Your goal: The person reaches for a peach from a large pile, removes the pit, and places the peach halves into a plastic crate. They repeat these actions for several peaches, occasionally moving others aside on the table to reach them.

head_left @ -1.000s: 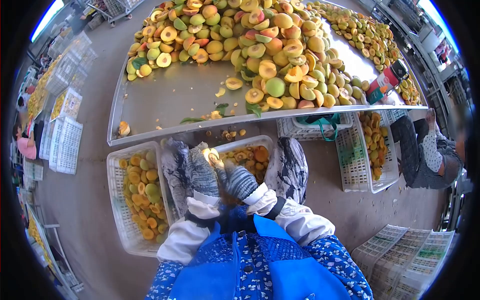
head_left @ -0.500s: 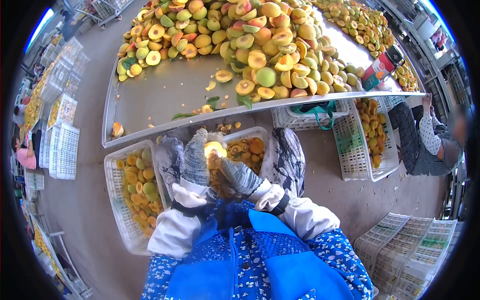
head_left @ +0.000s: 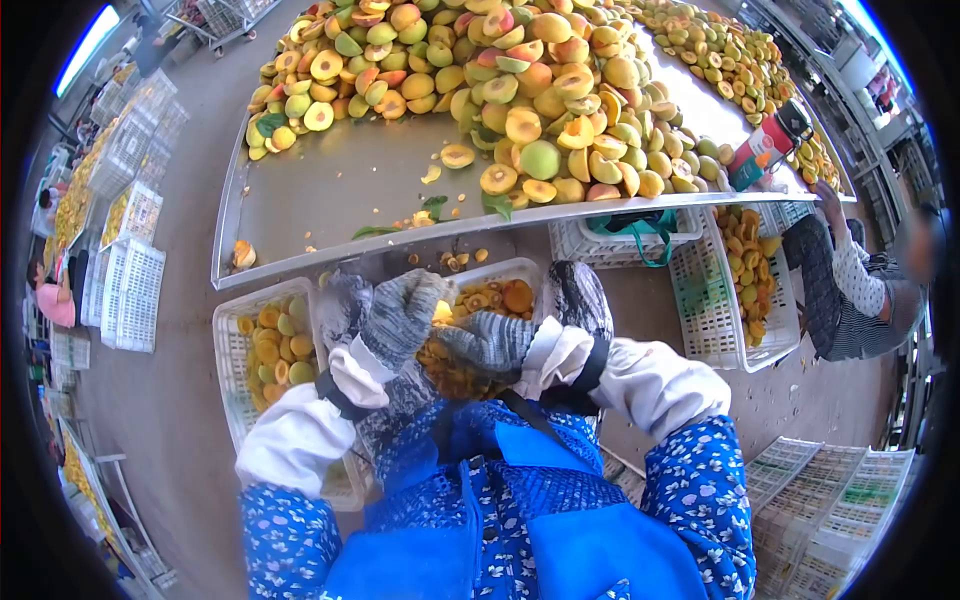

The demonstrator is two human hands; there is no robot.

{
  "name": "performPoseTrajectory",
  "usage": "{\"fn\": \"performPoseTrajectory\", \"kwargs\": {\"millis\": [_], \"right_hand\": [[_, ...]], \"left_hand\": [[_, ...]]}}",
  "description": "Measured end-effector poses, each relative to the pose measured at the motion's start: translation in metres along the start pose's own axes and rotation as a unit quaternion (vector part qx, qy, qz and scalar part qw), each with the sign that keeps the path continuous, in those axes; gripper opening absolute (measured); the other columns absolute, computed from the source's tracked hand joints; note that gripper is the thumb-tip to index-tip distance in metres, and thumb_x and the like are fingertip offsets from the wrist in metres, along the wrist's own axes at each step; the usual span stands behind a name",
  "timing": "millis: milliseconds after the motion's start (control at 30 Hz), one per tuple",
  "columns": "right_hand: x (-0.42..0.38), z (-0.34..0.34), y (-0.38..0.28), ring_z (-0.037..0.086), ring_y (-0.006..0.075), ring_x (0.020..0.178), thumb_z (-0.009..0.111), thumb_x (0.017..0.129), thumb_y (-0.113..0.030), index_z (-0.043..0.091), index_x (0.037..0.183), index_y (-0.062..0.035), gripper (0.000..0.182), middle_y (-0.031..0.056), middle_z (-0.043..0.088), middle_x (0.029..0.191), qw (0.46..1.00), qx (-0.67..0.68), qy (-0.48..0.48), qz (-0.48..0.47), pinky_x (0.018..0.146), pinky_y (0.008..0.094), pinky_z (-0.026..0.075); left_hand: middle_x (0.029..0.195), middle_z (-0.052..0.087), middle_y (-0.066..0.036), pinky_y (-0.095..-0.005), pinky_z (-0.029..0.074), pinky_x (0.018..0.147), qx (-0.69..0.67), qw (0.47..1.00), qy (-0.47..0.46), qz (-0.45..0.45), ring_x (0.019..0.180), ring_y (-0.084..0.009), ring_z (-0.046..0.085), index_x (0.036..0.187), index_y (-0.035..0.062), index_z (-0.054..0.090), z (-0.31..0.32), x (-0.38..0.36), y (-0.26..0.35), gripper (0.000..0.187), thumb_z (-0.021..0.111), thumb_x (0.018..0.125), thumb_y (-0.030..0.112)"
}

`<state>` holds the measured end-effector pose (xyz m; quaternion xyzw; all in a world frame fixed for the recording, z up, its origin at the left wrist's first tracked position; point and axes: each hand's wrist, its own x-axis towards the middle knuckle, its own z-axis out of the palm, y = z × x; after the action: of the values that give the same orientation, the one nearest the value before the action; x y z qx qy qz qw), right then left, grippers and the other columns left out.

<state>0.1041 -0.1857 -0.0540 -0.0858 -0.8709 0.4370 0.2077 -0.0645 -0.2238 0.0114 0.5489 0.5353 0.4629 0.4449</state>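
Note:
Both hands wear grey knitted gloves and are close together over a white crate (head_left: 520, 270) of cut yellow peaches between my knees. My left hand (head_left: 405, 312) is closed, with a bright yellow peach piece (head_left: 442, 313) showing at its fingertips. My right hand (head_left: 488, 343) is curled just to the right and slightly nearer to me, its fingers pointing at the left hand. Whatever the right fingers grip is hidden. Peach halves (head_left: 485, 298) fill the crate beneath.
Ahead stands a metal table (head_left: 340, 190) heaped with halved peaches (head_left: 540, 90), with a red flask (head_left: 765, 145) on it. Another peach crate (head_left: 228, 350) sits at my left. A seated person (head_left: 850, 290) works at the right beside a crate (head_left: 700, 300). Crates (head_left: 820, 500) lie behind right.
My left hand has turned over and now covers most of the yellow peach that showed openly before. My elbows have spread outward, and the right hand has shifted slightly up.

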Motion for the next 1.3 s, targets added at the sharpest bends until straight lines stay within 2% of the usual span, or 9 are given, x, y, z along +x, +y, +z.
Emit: {"fn": "performPoseTrajectory", "kwargs": {"millis": [100, 167, 300, 433, 533, 667, 900, 1233, 1300], "right_hand": [[0.005, -0.008, -0.025, 0.053, 0.0159, 0.056, 0.043, 0.088, -0.019, 0.055, 0.106, -0.0083, 0.024, 0.0051, 0.057, 0.071, 1.0, -0.007, 0.007, -0.024, 0.044, 0.0303, 0.04], [0.012, -0.01, -0.045, 0.048, 0.0095, 0.049, 0.047, 0.088, -0.029, 0.058, 0.091, -0.0108, 0.021, -0.0006, 0.053, 0.064, 0.674, 0.637, -0.022, 0.374, 0.039, 0.0236, 0.034], [0.036, 0.063, -0.03, 0.05, 0.0099, 0.054, 0.051, 0.086, -0.029, 0.057, 0.091, -0.0105, 0.02, 0.0014, 0.055, 0.067, 0.449, 0.821, 0.208, 0.287, 0.046, 0.021, 0.04], [-0.017, 0.085, 0.02, 0.051, 0.0113, 0.072, 0.037, 0.092, -0.021, 0.044, 0.119, -0.0063, 0.032, 0.0038, 0.057, 0.078, 0.892, 0.331, -0.073, 0.3, 0.068, 0.0198, 0.042], [-0.035, 0.101, 0.03, 0.053, 0.0159, 0.079, 0.034, 0.092, -0.023, 0.049, 0.117, -0.0075, 0.032, 0.008, 0.06, 0.088, 0.913, 0.272, -0.009, 0.303, 0.074, 0.0259, 0.042], [-0.041, 0.118, 0.056, 0.054, 0.0275, 0.094, 0.029, 0.091, -0.039, 0.051, 0.114, -0.009, 0.044, 0.016, 0.059, 0.101, 0.905, 0.146, -0.107, 0.385, 0.08, 0.0348, 0.041], [-0.035, 0.063, 0.038, 0.053, 0.0399, 0.09, 0.032, 0.086, -0.048, 0.057, 0.102, -0.0041, 0.053, 0.0247, 0.057, 0.091, 0.912, 0.187, 0.072, 0.358, 0.077, 0.0419, 0.042], [-0.028, 0.036, 0.006, 0.058, 0.0363, 0.079, 0.047, 0.086, -0.03, 0.056, 0.099, -0.002, 0.032, 0.0227, 0.06, 0.082, 0.905, 0.215, 0.144, 0.338, 0.067, 0.0391, 0.044], [-0.02, 0.02, -0.014, 0.048, 0.0069, 0.06, 0.049, 0.087, -0.026, 0.055, 0.103, -0.0066, 0.026, -0.0018, 0.054, 0.066, 0.869, 0.287, 0.165, 0.367, 0.054, 0.0226, 0.04]], "left_hand": [[0.077, 0.061, -0.007, -0.0254, 0.046, 0.071, -0.053, 0.998, 0.002, -0.017, 0.072, -0.0133, 0.056, 0.084, -0.0011, 0.059, 0.001, 0.0, 0.0, 0.019, 0.045, 0.087, 0.012], [0.076, 0.061, -0.008, -0.0261, 0.046, 0.071, -0.125, 0.992, 0.012, -0.017, 0.073, -0.0146, 0.056, 0.082, -0.0005, 0.059, 0.005, -0.003, 0.022, 0.019, 0.044, 0.087, 0.01], [0.088, 0.059, -0.01, -0.027, 0.045, 0.069, -0.154, 0.979, 0.115, 0.067, 0.076, -0.0185, 0.056, 0.096, 0.0009, 0.055, 0.005, -0.022, 0.036, 0.02, 0.048, 0.084, 0.015], [0.089, 0.054, -0.01, -0.0293, 0.043, 0.071, 0.608, 0.75, 0.223, 0.137, 0.085, -0.0224, 0.053, 0.099, 0.0019, 0.053, -0.069, -0.063, -0.047, 0.022, 0.052, 0.079, 0.01], [0.082, 0.057, -0.011, -0.0353, 0.045, 0.068, 0.576, 0.787, 0.2, -0.093, 0.072, -0.0256, 0.054, 0.1, 0.0062, 0.054, -0.128, -0.072, -0.026, 0.024, 0.053, 0.076, 0.008], [0.095, 0.058, -0.017, -0.0371, 0.042, 0.082, 0.439, 0.811, 0.263, 0.283, 0.093, -0.0313, 0.053, 0.093, 0.0017, 0.058, -0.105, 0.023, -0.005, 0.034, 0.057, 0.075, 0.03], [0.12, 0.046, -0.016, -0.0382, 0.033, 0.093, 0.652, 0.757, 0.039, -0.034, 0.11, -0.0287, 0.044, 0.119, 0.0094, 0.045, -0.002, 0.233, -0.027, 0.058, 0.054, 0.073, 0.045], [0.089, 0.06, -0.012, -0.0358, 0.046, 0.075, 0.363, 0.93, 0.005, 0.058, 0.083, -0.0275, 0.058, 0.098, 0.0072, 0.055, -0.005, 0.192, -0.023, 0.037, 0.057, 0.072, 0.034], [0.085, 0.06, -0.012, -0.0345, 0.047, 0.069, 0.143, 0.99, 0.019, -0.01, 0.076, -0.0255, 0.057, 0.097, 0.0056, 0.056, -0.022, 0.154, -0.026, 0.037, 0.056, 0.074, 0.035]]}}
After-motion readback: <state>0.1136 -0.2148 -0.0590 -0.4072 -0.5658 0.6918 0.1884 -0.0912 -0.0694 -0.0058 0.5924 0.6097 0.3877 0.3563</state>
